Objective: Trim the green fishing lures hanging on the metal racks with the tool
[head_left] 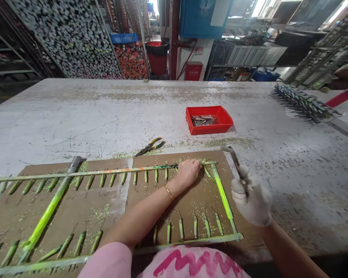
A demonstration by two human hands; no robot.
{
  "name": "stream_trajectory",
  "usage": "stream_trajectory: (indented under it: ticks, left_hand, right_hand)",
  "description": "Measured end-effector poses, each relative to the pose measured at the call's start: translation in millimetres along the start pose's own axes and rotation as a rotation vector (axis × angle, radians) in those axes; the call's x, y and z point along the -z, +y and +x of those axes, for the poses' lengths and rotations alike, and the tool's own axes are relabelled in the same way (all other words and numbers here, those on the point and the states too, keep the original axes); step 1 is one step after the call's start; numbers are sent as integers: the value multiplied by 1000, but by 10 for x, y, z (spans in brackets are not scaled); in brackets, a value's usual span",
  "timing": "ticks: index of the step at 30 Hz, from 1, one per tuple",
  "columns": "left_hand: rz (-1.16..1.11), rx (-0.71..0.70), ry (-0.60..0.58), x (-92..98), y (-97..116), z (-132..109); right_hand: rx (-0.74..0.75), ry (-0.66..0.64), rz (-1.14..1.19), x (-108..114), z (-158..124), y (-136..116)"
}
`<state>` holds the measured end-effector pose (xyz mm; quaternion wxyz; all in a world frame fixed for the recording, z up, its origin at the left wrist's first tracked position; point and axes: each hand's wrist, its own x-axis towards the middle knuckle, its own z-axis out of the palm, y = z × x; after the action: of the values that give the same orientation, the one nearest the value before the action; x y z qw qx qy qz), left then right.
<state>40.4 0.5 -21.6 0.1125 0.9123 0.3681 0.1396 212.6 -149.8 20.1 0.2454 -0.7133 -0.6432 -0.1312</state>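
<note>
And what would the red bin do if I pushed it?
The red bin would probably slide rather than tip, since it's low with a broad base on the flat table. It may feel light for its size, being thin-walled and only partly filled. The loose metallic-looking bits inside might rattle.

Left hand (189, 172) on the far rail (145, 168) of a frame (222, 192), cardboard (198, 197) beneath it on a table (104, 119), pliers (149, 147) beyond and left of that grip, tray (211, 130) holding pieces (203, 120) beyond and right, tool (234, 158) in the right hand (253, 197), right of the frame
</note>
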Motion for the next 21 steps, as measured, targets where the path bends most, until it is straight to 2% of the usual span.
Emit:
stream_trajectory:
  ticks: [4,5,9,10,14,15,19,20,21]
  left_hand:
    - [-11,28,-3,0,0,9]
    - [-14,29,-7,-1,-1,11]
    - [-12,23,-17,-6,-5,12]
    - [-12,29,-15,-7,-5,12]
    - [-28,39,-17,-6,-3,8]
    - [-35,32,-20,-5,-2,7]
    - [-42,10,-7,-3,-2,-2]
    - [-36,8,0,-6,-4,-4]
    - [-29,6,6,-12,-6,-5]
  right_hand:
    - [86,-145,-83,-55,21,-33]
    - [92,-144,-82,-60,24,-37]
    - [69,92,0,-39,10,-17]
    - [83,92,-1,-41,9,-12]
    - [163,-176,-91,-77,41,-16]
    - [153,-177,-89,-75,48,-16]
    - [70,72,-16,-36,45,-6]
    - [77,63,-25,-35,43,-5]
    - [95,2,-46,-39,44,-6]
